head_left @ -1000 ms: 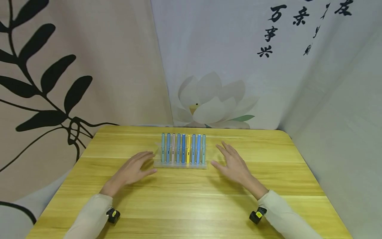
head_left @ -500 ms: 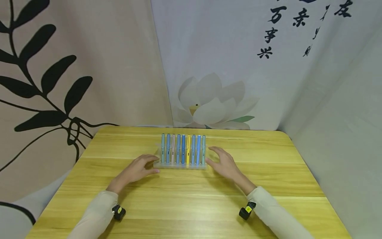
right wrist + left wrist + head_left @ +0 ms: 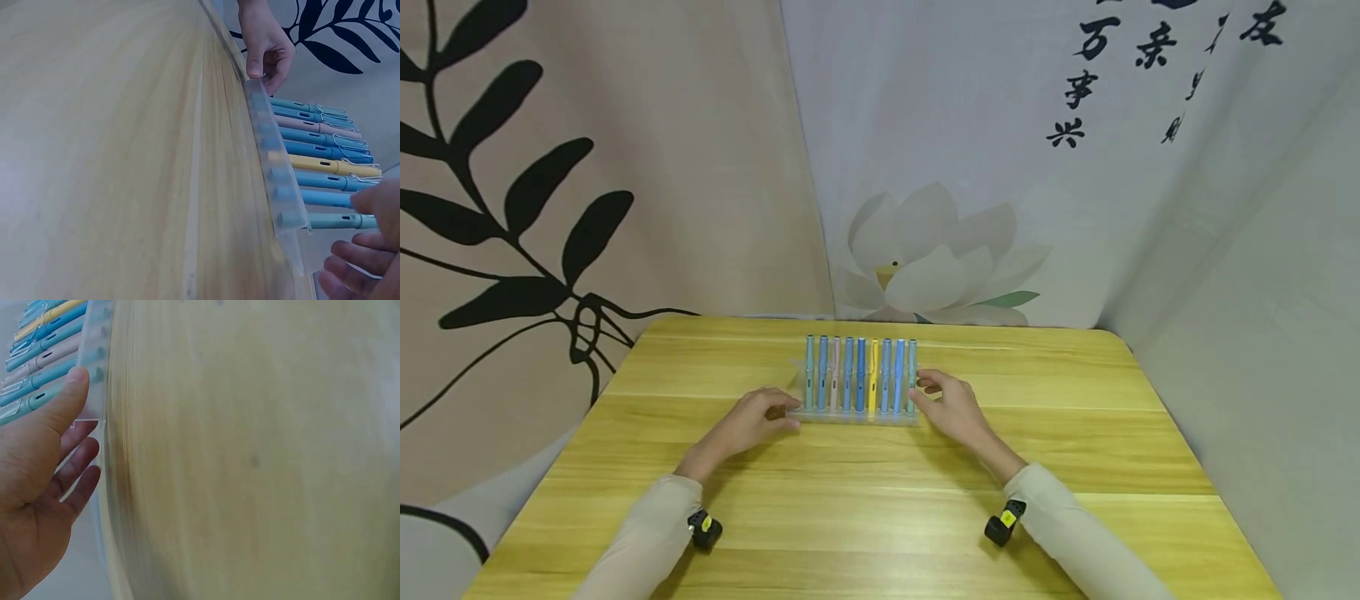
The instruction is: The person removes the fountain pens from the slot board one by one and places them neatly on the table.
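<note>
A clear plastic pen stand (image 3: 853,417) holds a row of capped pens near the back of the table. Most are blue or pale green, with one pink pen (image 3: 835,375) and one yellow pen (image 3: 873,375). My left hand (image 3: 747,429) grips the stand's left end. In the left wrist view its thumb (image 3: 76,384) lies on the front strip, with fingers behind. My right hand (image 3: 957,410) is at the right end, thumb and fingers apart around the rightmost pale green pen (image 3: 337,220). Whether they touch that pen I cannot tell.
The wooden table (image 3: 850,517) reaches toward me in front of the stand. Behind its back edge hangs a printed curtain (image 3: 940,250), with another curtain (image 3: 1262,292) at the right. A small black camera (image 3: 705,531) sits on each wrist.
Both hands have moved inward to the stand. The left has taken hold of its left end. The right has come left, its thumb now overlapping the rightmost pen. The stand has stayed put.
</note>
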The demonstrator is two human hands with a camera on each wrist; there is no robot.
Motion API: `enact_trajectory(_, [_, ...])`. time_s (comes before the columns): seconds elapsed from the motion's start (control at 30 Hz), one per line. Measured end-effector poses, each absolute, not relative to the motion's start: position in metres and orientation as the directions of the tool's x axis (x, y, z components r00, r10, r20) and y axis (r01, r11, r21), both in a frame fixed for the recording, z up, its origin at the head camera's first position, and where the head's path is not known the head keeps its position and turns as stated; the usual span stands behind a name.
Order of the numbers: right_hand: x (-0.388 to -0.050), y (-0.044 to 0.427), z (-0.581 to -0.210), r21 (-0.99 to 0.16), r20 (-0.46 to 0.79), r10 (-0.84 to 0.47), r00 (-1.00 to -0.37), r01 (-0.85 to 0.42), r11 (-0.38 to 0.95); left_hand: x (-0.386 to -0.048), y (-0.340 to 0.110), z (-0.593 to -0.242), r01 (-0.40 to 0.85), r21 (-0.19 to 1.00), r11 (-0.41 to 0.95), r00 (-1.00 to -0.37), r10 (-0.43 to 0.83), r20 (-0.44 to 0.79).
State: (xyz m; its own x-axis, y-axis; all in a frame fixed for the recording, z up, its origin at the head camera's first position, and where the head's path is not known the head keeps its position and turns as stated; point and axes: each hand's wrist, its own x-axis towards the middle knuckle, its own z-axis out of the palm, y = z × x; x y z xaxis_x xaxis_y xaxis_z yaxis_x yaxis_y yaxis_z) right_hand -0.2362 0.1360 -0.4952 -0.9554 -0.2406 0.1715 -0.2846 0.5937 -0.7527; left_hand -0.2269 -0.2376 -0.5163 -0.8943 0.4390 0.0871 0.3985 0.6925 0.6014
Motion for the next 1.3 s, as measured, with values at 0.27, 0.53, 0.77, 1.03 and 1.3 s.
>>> enact_trajectory(0.27, [-0.241,0.131,-0.498,-0.762,0.204,-0.210,-0.956,-0.290,0.580,-0.229,-0.236,-0.519,0.409,0.613,0.676,-0.889,0.446,0.101])
enact_trajectory(0.53, [-0.244,0.129,-0.499,-0.769,0.220,-0.179,-0.959,-0.283,0.573,-0.230,-0.237,-0.522,0.405,0.629,0.664,-0.892,0.439,0.111])
enact_trajectory(0.77, [-0.245,0.128,-0.498,-0.777,0.219,-0.167,-0.961,-0.275,0.566,-0.232,-0.237,-0.522,0.403,0.637,0.657,-0.890,0.443,0.107])
enact_trajectory(1.03, [-0.244,0.129,-0.493,-0.786,0.241,-0.156,-0.958,-0.287,0.547,-0.233,-0.237,-0.523,0.403,0.655,0.639,-0.885,0.454,0.101])
enact_trajectory(1.3, [-0.242,0.129,-0.483,-0.781,0.288,-0.155,-0.945,-0.326,0.533,-0.233,-0.236,-0.524,0.397,0.650,0.648,-0.891,0.443,0.102])
